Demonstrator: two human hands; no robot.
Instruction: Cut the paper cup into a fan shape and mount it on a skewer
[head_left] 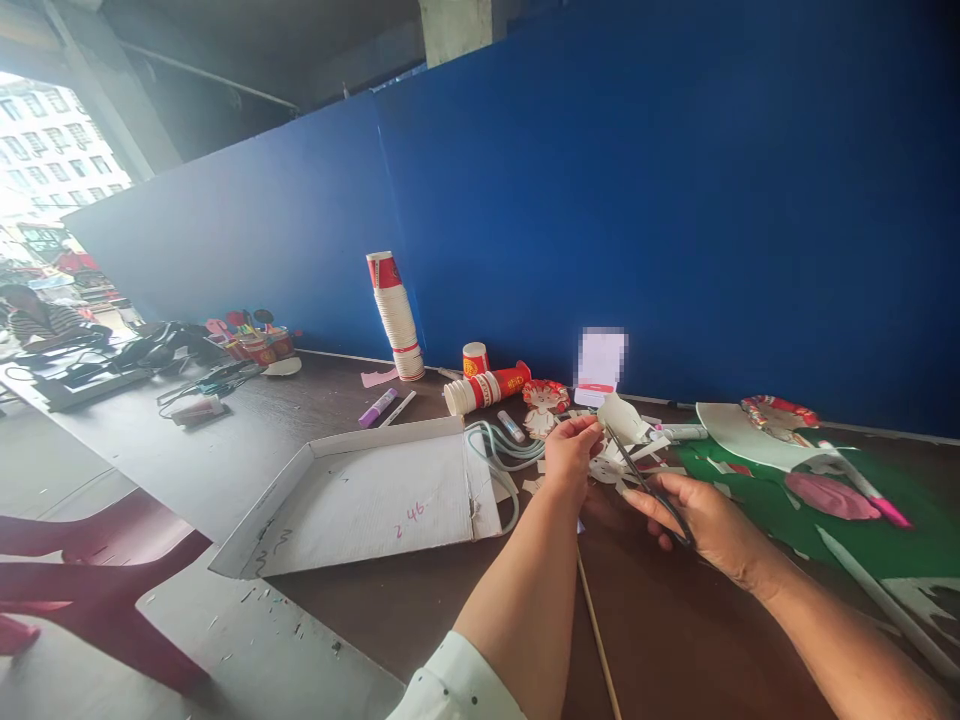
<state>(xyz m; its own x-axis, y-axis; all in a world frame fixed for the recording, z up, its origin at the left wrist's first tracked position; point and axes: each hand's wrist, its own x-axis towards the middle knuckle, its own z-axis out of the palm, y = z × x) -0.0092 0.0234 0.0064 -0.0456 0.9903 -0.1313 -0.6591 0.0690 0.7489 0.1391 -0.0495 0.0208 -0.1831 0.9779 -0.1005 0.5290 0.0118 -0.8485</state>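
Note:
My right hand (pixel 679 510) is closed around the dark handles of a pair of scissors (pixel 631 462), whose blades point up and left toward a piece of white paper (pixel 624 418). That paper is pinched at its left edge by the fingers of my left hand (pixel 571 450). The blades lie beside or on the paper; I cannot tell whether they are cutting into it. White paper scraps (pixel 606 470) lie beneath both hands. A cut-paper figure with a red-and-white fringed top (pixel 543 405) rests just beyond my left hand.
A shallow white box (pixel 352 500) lies left of my hands, with a pale coiled cord (pixel 495 450) beside it. Stacked paper cups (pixel 397 325) stand near the blue partition (pixel 675 200). At right are a green sheet (pixel 810 520) and a pink-tipped marker (pixel 870 490). A thin stick (pixel 596 630) lies in front.

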